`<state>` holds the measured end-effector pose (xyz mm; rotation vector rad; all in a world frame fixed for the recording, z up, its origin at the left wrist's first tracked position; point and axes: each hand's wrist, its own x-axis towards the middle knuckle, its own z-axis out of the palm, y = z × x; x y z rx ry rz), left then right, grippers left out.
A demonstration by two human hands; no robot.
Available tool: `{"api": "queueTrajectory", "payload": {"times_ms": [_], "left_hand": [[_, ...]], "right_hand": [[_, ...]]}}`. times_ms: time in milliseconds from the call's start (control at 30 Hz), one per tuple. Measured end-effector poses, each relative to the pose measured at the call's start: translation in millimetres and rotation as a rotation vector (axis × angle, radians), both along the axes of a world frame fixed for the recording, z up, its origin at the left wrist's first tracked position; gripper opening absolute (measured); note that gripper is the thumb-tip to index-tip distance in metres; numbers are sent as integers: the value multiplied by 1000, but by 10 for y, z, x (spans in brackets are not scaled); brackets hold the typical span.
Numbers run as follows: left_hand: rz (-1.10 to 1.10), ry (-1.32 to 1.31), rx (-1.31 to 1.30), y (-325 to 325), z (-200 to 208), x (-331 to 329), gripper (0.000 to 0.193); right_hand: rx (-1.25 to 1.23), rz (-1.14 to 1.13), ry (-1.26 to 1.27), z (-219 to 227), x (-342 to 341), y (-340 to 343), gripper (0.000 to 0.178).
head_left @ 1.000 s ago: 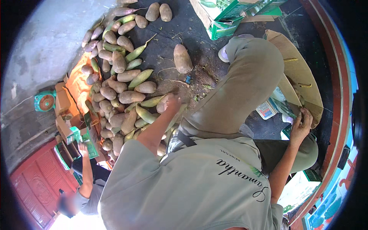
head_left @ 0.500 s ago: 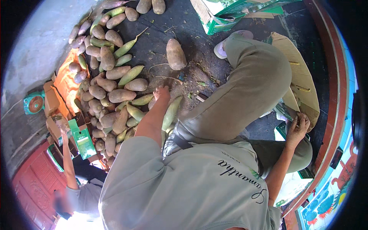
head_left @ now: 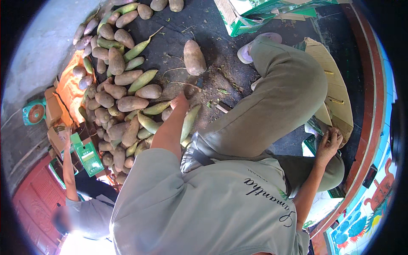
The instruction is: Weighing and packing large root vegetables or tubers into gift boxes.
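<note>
My left hand point(head_left: 180, 102) reaches down to the dark ground beside a heap of root vegetables; its fingers are smeared, so I cannot tell what it holds. Next to that wrist lies a long pale-green radish point(head_left: 190, 121), with another green radish point(head_left: 157, 108) just left of the hand. A large brownish root point(head_left: 194, 58) rests alone farther off. At the right my right hand point(head_left: 330, 143) has its fingers curled at the edge of an open cardboard box point(head_left: 340, 91), seemingly gripping it.
Several brown and green roots point(head_left: 127, 79) spread along the left, beside an orange sheet point(head_left: 74, 78). A green-and-white carton point(head_left: 246, 21) stands at the far side. Lower left, another person point(head_left: 87, 216) reaches toward a green box point(head_left: 88, 157). A dark-handled tool point(head_left: 222, 107) lies by my knee.
My left hand has shifted slightly and is now blurred. My bent knee has swung a little to the right. The other person's arm has moved slightly left; my right hand stays at the box.
</note>
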<state>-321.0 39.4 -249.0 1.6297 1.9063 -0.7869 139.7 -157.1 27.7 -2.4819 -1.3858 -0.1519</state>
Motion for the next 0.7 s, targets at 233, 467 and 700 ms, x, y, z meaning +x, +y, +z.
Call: {"api": "queueTrajectory", "payload": {"times_ms": [233,467,700], "left_hand": [[-252,27,-167,-51,-136,-145,29],[-255,46,-48,-75,77,-81,21],[-253,71,-36,-75,33,-185,19]], "right_hand": [[-68,-58,1,-5,3,-1,18],[-106,-59,52,-80,31,-34,16],[-78,19,19,-45,-8,19,15]]}}
